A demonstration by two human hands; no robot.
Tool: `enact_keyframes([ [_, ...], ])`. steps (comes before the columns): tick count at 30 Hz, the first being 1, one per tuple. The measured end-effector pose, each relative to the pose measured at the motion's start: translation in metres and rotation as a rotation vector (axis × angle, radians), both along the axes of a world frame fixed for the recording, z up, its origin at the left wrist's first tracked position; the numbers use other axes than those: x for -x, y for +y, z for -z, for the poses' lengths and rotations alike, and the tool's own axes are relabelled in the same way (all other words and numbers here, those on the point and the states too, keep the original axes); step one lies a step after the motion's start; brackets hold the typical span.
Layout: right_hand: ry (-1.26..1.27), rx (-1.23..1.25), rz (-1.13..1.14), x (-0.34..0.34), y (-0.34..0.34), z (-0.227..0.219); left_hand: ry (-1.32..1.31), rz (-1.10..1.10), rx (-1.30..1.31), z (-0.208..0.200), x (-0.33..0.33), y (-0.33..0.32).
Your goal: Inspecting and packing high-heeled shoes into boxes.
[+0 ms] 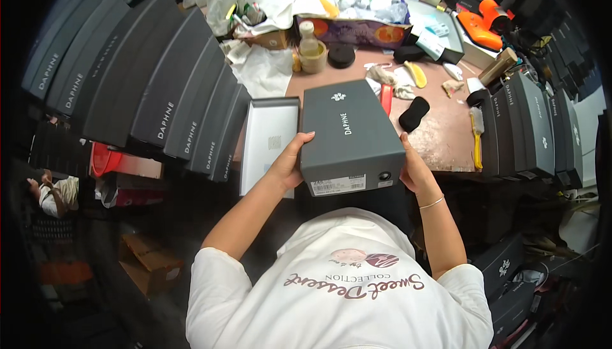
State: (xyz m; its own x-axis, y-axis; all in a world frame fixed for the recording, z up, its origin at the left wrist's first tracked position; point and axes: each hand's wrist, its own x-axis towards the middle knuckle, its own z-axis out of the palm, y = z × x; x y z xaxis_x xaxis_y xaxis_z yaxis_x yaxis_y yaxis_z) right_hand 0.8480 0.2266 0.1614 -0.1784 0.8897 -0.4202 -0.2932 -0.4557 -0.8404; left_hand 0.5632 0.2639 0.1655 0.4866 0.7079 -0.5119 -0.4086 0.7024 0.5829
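Clasping a dark-gray shoebox (354, 126) at the center of the frame, between a left hand (290, 163) half-curled around its left edge, thumb on the top panel, and a right hand (415, 169) half-curled against its right side by the front corner. Presenting a labeled end toward the lower frame, at the near edge of the reddish-brown tabletop (446, 148); impossible to tell whether resting or raised. Hemmed in at left by a white-lined lid or tray (273, 138) just beside it, then by leaning gray shoeboxes (172, 87) across the upper left. Bounded at upper center by a purple carton (357, 33) heaped with crumpled white wrapping. Leaving open room at right, past a black hourglass-shaped pad (414, 114), as far as a yellow-handled brush (477, 138) beside another row of shoeboxes (535, 126)
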Motion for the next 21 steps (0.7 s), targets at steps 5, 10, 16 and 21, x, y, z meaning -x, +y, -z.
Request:
enact_keyframes([
  [5,-0.045,-0.002,-0.039,-0.015,-0.008,0.000,0.001,-0.064,-0.019,-0.030,-0.005,-0.017],
  [10,-0.015,-0.051,0.133,-0.006,-0.036,-0.012,0.056,-0.029,-0.117,-0.042,-0.008,-0.023],
  [16,0.188,-0.386,0.234,-0.024,-0.104,-0.046,0.112,0.149,-0.481,-0.071,-0.055,-0.026],
  [21,-0.130,-0.428,0.671,-0.016,-0.210,-0.106,0.046,0.320,-1.228,-0.109,-0.119,-0.039],
])
